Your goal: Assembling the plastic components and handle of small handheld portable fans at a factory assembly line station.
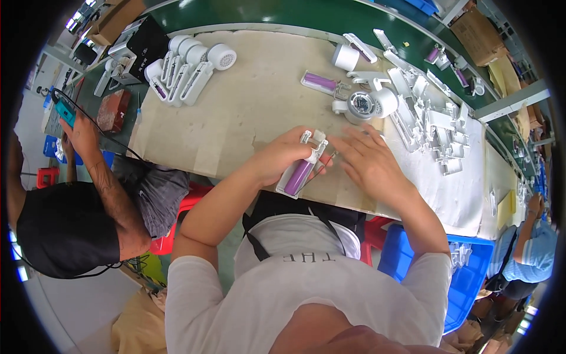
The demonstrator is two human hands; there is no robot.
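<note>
My left hand [288,154] is closed around a white plastic handle shell [290,184], held near the table's front edge. Inside the shell lies a purple cylindrical battery [300,174], and thin wires trail from its right side. My right hand [371,162] is just right of the shell, palm down with the fingers stretched out and apart. Its fingertips come close to the shell's upper end; whether they touch it I cannot tell. Beyond the right hand stand a round white fan head [361,105] with a circuit board showing and another shell with a purple battery [320,81].
White plastic shell parts [439,127] are heaped at the right. Several assembled white handheld fans [194,82] lie at the far left, near a black machine [137,50] and a reddish block [114,110]. A co-worker [73,227] sits at left; a blue crate [466,289] stands at lower right.
</note>
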